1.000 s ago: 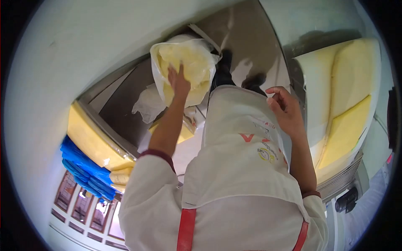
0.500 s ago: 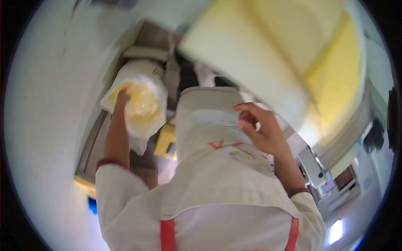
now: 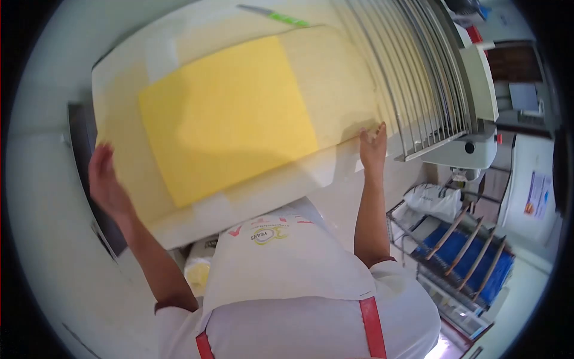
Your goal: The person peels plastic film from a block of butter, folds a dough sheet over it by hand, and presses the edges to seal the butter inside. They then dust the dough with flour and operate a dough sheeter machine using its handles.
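A yellow rectangular sheet point(image 3: 230, 119) lies on a pale sheet of dough point(image 3: 335, 78) spread over the white work surface point(image 3: 194, 12). My left hand point(image 3: 109, 179) is raised at the surface's left edge, fingers apart, with nothing visible in it. At the near right edge of the pale dough is my right hand point(image 3: 373, 146), its thumb and fingers apart; a dough edge lies at the fingertips, and I cannot make out a grip on it. A knife with a green handle point(image 3: 288, 19) rests beyond the yellow sheet.
A metal rack of parallel bars point(image 3: 427, 90) stands on the right of the surface. Beyond it is a white machine point(image 3: 463, 152). Lower right, a shelf frame holds a white bag point(image 3: 433, 201) and blue material point(image 3: 466, 257). An open bag point(image 3: 198, 270) sits below the near edge.
The view has swung up from the floor-level bag to the work surface. My left hand has come out of the bag and up to the left edge; my right hand has moved to the dough's near edge.
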`<action>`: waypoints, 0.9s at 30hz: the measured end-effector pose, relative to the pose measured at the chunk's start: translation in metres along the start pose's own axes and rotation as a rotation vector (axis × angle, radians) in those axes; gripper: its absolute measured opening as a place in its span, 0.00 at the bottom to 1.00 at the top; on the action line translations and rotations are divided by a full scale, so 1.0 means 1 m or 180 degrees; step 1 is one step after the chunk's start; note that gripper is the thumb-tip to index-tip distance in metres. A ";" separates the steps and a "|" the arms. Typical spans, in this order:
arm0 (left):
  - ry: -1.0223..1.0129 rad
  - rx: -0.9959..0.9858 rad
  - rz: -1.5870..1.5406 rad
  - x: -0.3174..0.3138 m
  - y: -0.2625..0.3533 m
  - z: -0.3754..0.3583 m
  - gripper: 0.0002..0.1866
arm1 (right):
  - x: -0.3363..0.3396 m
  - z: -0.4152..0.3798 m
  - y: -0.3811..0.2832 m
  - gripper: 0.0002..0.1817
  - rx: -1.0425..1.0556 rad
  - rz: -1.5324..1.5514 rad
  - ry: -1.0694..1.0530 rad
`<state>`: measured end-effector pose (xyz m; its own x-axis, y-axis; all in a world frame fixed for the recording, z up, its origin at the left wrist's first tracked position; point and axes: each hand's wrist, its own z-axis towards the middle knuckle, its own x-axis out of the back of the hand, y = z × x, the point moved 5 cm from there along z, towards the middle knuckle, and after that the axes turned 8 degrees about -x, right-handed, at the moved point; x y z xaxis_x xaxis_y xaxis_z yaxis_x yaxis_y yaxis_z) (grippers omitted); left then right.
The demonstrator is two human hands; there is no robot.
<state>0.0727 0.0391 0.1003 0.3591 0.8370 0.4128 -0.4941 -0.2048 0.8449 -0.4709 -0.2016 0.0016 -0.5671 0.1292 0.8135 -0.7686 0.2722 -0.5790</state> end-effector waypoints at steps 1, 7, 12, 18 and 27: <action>-0.0572 -0.0374 -0.0340 -0.057 0.028 0.019 0.16 | 0.006 0.001 -0.022 0.35 -0.0250 0.0661 -0.0308; -0.3098 -0.1729 -0.0495 -0.381 0.154 0.002 0.21 | -0.004 0.057 0.001 0.27 -0.1402 0.2650 -0.1112; -0.2976 -0.2043 0.0736 -0.535 0.155 -0.019 0.30 | -0.012 0.061 -0.025 0.19 -0.1334 0.2844 -0.1049; -0.3922 -0.1270 0.1113 -0.571 0.160 -0.014 0.31 | -0.015 0.054 -0.024 0.23 -0.1735 0.3182 -0.1321; -0.2190 -0.0908 -0.0905 -0.481 0.198 0.020 0.29 | 0.046 0.019 -0.096 0.24 -0.0018 0.2357 -0.1027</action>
<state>-0.1819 -0.4143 0.0753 0.8641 0.3176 0.3905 -0.4604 0.1852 0.8682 -0.4290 -0.2397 0.0934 -0.9867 -0.0036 0.1622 -0.1587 0.2286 -0.9605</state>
